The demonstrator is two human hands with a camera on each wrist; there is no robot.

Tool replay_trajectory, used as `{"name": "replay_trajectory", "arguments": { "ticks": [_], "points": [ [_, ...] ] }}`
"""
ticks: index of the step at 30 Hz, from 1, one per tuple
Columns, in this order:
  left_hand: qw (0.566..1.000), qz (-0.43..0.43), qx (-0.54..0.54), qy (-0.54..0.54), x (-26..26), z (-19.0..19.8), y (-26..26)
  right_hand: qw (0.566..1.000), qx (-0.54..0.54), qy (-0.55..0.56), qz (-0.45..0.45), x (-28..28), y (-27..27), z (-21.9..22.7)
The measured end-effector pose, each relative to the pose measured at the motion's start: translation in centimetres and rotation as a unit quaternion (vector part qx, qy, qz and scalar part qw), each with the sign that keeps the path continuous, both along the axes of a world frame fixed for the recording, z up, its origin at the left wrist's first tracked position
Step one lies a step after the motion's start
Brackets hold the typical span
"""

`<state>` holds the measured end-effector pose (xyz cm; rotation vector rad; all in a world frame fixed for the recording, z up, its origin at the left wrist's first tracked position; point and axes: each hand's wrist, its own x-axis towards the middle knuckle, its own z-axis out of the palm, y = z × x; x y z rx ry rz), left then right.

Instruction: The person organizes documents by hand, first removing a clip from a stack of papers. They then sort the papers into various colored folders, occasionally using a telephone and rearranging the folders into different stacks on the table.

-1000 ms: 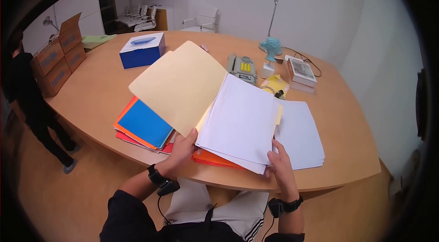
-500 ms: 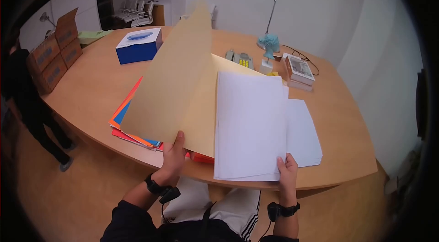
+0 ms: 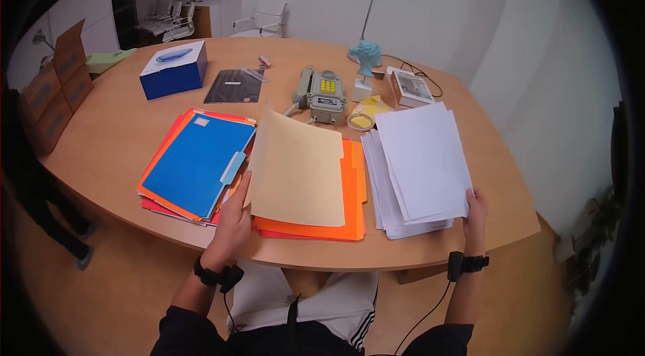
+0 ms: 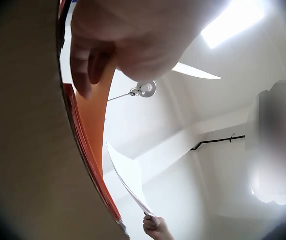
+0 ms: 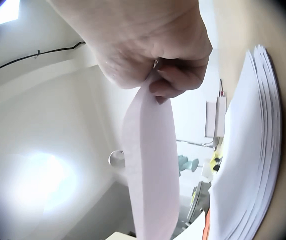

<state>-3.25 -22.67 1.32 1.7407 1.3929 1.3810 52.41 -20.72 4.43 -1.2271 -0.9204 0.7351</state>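
Observation:
My left hand [image 3: 233, 225] pinches the left edge of a cream manila folder [image 3: 299, 171], closed and tilted over a pile of orange folders [image 3: 354, 188]. In the left wrist view that hand [image 4: 128, 45] has its fingertips curled at the folder's edge. My right hand [image 3: 476, 213] grips the lower right corner of some white sheets [image 3: 426, 161]. They overlap a stack of white paper [image 3: 381, 198]. From the right wrist, the held sheets [image 5: 155, 160] hang bent from the fingers, apart from the stack [image 5: 263, 145].
Left of the manila folder lies a pile topped by a blue folder [image 3: 198, 164]. Behind are a blue-and-white box [image 3: 173, 73], a dark flat pouch [image 3: 234, 87], a grey telephone [image 3: 326, 97], a tape roll [image 3: 361, 121], a teal bust [image 3: 366, 57] and books [image 3: 411, 89]. A person [image 3: 27, 168] stands at left.
The white sheets came out of the open manila folder and moved right with my right hand, over the paper stack. My left hand moved left; the folder is now folded over the orange pile.

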Motion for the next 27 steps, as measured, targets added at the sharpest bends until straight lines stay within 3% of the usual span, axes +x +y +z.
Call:
{"name": "replay_trajectory", "arguments": {
  "ticks": [2, 3, 5, 8, 11, 12, 13, 14, 15, 16, 18, 20, 21, 22, 23, 25, 27],
  "points": [
    [0.991, -0.022, 0.079, 0.108, 0.4, 0.8, -0.4, 1.000, -0.026, -0.012, -0.008, 0.7, 0.5, 0.4],
    [0.991, -0.020, 0.079, 0.105, 0.3, 1.0, -0.4, 0.998, -0.064, -0.015, -0.003, 0.9, 0.8, 0.6],
    [0.982, -0.052, -0.027, 0.179, 0.0, 1.3, -0.7, 0.995, -0.102, -0.019, 0.004, 1.4, 1.3, 0.5],
    [0.956, -0.093, -0.085, 0.265, -0.1, 2.8, -1.1, 0.986, -0.154, -0.043, 0.039, 2.5, 2.8, -1.3],
    [0.945, -0.149, -0.050, 0.288, -0.9, 3.3, -1.2, 0.984, -0.135, -0.117, -0.008, 2.7, 4.2, -3.1],
    [0.945, -0.150, -0.050, 0.287, -2.2, 4.0, -1.6, 0.964, -0.145, -0.221, -0.021, 2.2, 3.6, -2.8],
    [0.938, -0.141, -0.020, 0.315, -2.8, 4.1, -1.4, 0.934, -0.153, -0.322, -0.030, 2.3, 3.8, -3.0],
    [0.930, -0.133, 0.010, 0.342, -3.5, 4.2, -1.2, 0.934, -0.153, -0.322, -0.028, 2.7, 4.1, -3.4],
    [0.930, -0.131, 0.009, 0.343, -4.5, 4.4, -1.0, 0.907, -0.124, -0.399, -0.047, 3.0, 4.2, -3.6],
    [0.927, -0.081, 0.000, 0.367, -5.6, 4.6, -0.6, 0.874, -0.094, -0.472, -0.066, 3.1, 4.4, -4.0],
    [0.919, -0.030, -0.010, 0.393, -7.7, 4.6, -0.6, 0.864, -0.073, -0.492, -0.081, 2.7, 4.1, -3.8],
    [0.873, 0.071, -0.084, 0.474, -8.9, 4.7, -0.9, 0.853, -0.050, -0.510, -0.096, 2.9, 3.9, -3.8],
    [0.873, 0.072, -0.084, 0.476, -8.9, 4.7, -1.1, 0.838, -0.033, -0.531, -0.123, 3.2, 3.6, -3.9],
    [0.849, 0.067, -0.161, 0.498, -8.5, 5.2, -1.5, 0.821, -0.015, -0.551, -0.149, 3.4, 3.5, -4.1],
    [0.820, 0.061, -0.237, 0.517, -8.2, 5.4, -1.8, 0.822, -0.016, -0.550, -0.148, 2.8, 3.0, -3.4],
    [0.821, 0.064, -0.222, 0.523, -8.0, 4.7, -1.9, 0.857, -0.108, -0.487, -0.126, 1.9, 1.8, -1.9],
    [0.821, 0.075, -0.216, 0.523, -8.2, 3.7, -2.1, 0.859, -0.097, -0.488, -0.116, 1.8, 1.3, -2.1]
  ]
}}
